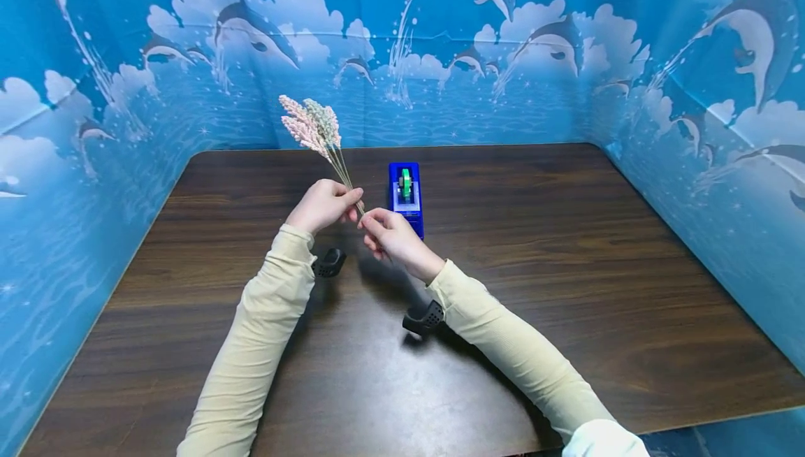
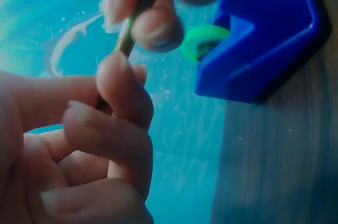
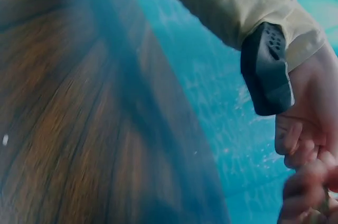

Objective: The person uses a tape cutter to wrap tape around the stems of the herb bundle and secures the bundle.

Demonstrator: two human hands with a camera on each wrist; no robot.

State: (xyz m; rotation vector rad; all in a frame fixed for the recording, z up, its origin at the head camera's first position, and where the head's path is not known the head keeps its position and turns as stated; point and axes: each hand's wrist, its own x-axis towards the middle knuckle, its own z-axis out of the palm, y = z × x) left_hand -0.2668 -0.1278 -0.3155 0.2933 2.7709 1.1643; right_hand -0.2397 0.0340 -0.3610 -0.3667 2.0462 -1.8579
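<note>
A small bunch of dried-looking flowers, with pink and pale green heads (image 1: 311, 121), is held up over the table, tilted to the upper left. The left hand (image 1: 323, 205) pinches its thin stems (image 1: 342, 169) between thumb and fingers. Just below, the right hand (image 1: 396, 239) pinches the lower stem ends, close to the left fingertips. In the left wrist view, a short piece of stem (image 2: 124, 39) shows between the two hands. Behind the right hand stands a blue tape dispenser (image 1: 406, 216) with a green roll (image 1: 406, 183).
The dark wooden table (image 1: 566, 247) carries the tape dispenser near its back edge. A blue curtain (image 1: 402, 80) with dolphins surrounds the table at the back and sides. Black devices (image 1: 424, 317) are worn at both wrists.
</note>
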